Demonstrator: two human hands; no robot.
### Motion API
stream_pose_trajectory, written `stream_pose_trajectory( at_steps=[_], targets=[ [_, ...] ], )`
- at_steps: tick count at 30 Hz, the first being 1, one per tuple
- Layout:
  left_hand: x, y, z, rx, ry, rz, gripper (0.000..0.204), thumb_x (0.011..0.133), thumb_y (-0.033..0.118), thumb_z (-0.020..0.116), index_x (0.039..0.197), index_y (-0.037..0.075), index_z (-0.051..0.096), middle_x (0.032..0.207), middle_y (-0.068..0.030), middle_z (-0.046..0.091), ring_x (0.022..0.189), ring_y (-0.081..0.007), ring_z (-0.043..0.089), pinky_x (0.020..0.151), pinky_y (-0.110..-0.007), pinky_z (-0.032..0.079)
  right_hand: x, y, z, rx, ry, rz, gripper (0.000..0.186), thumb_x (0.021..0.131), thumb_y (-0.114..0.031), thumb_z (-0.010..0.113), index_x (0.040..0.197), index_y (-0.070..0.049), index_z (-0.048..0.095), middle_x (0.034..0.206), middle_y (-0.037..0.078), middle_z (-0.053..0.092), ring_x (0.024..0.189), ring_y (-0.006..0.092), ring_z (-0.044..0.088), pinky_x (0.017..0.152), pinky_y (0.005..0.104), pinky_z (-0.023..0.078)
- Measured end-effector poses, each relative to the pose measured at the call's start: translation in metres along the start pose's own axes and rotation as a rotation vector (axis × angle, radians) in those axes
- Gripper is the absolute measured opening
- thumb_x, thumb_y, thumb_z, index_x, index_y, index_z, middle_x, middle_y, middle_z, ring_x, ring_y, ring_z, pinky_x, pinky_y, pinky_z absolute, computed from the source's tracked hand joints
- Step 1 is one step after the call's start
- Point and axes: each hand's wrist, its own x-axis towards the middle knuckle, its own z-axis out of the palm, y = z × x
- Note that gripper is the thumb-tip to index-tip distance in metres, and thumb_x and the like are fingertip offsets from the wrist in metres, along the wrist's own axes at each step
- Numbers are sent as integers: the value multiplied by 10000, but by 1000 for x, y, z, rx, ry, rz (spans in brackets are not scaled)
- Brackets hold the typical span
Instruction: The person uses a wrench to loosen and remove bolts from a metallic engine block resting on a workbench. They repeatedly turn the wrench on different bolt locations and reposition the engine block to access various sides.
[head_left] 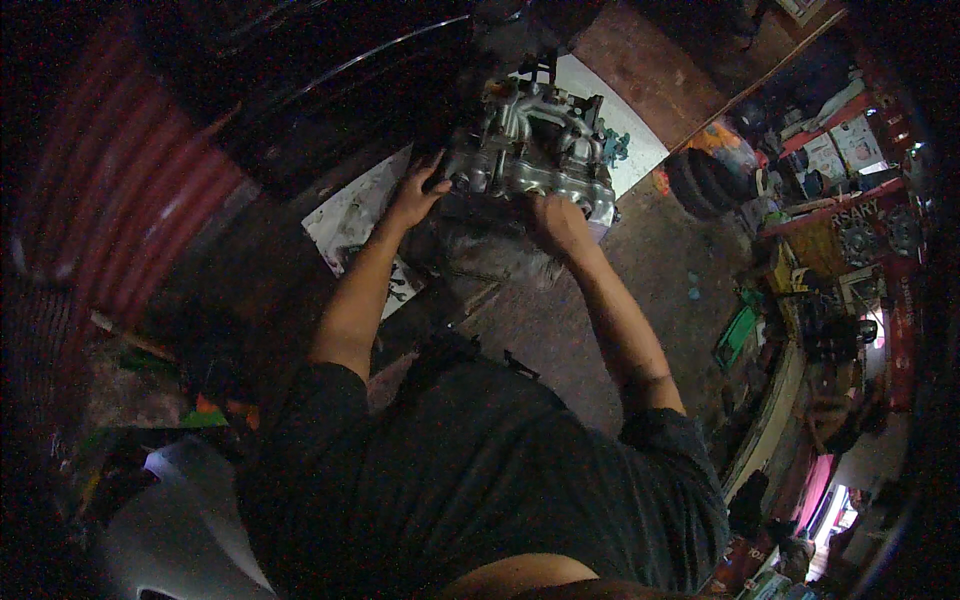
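Observation:
A silvery metal engine (540, 150) with curved intake pipes stands in front of me on a pale board. My left hand (412, 198) is at its left edge, with thumb and fingers spread apart and no object visible in it. Against the engine's near side, my right hand (562, 226) is bent with its fingers curled in. The dark picture and the back of the hand hide whatever those fingers hold.
The pale board (640, 150) sticks out right of the engine; small dark parts lie on its left piece (345, 225). Black tyres (705, 183) and cluttered shelves line the right. A red corrugated sheet (110, 200) stands at left, a grey rounded panel (185, 525) at lower left.

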Motion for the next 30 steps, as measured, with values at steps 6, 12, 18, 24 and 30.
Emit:
stream_pose_trajectory(
  at_steps=[6, 12, 18, 24, 30],
  targets=[
    [-7, 2, 0, -4, 42, 23, 622, 891, 427, 575, 1419, 157, 388, 1414, -192, 406, 1334, -330, 350, 1097, -405, 269, -46, -17, 71, 986, 98, 265, 587, 934, -431, 528, 1356, -34, 432, 1246, 248, 552, 1144, 353, 555, 936, 380, 443],
    [-7, 0, -1, 25, 0, -57, 653, 882, 477, 565, 1419, 149, 387, 1415, -194, 403, 1337, -330, 346, 1094, -403, 272, -41, -45, 147, 1380, 38, 455, 378, 929, -331, 589, 1151, -37, 508, 822, 14, 511, 716, 110, 463, 628, 268, 415],
    [-5, -14, 3, -17, -16, -24, 731, 845, 544, 580, 1430, 159, 367, 1407, -196, 410, 1318, -339, 368, 1082, -407, 289, -22, -75, 163, 1330, 102, 510, 316, 947, -366, 541, 1047, -67, 560, 733, -14, 471, 618, 99, 429, 529, 257, 353],
    [-7, -2, 3, -7, -26, -72, 779, 822, 537, 616, 1422, 105, 371, 1419, -201, 396, 1324, -333, 361, 1084, -408, 285, -15, -76, 178, 1359, 94, 556, 364, 947, -379, 533, 1045, -31, 581, 767, 22, 516, 675, 117, 467, 592, 260, 376],
    [-3, -1, 1, 5, -12, 10, 815, 785, 516, 662, 1421, 95, 372, 1428, -201, 387, 1332, -330, 351, 1091, -412, 274, -6, -77, 215, 1174, 253, 502, 480, 932, -430, 532, 1114, 13, 571, 1006, 145, 597, 936, 251, 550, 860, 333, 420]
  ],
)
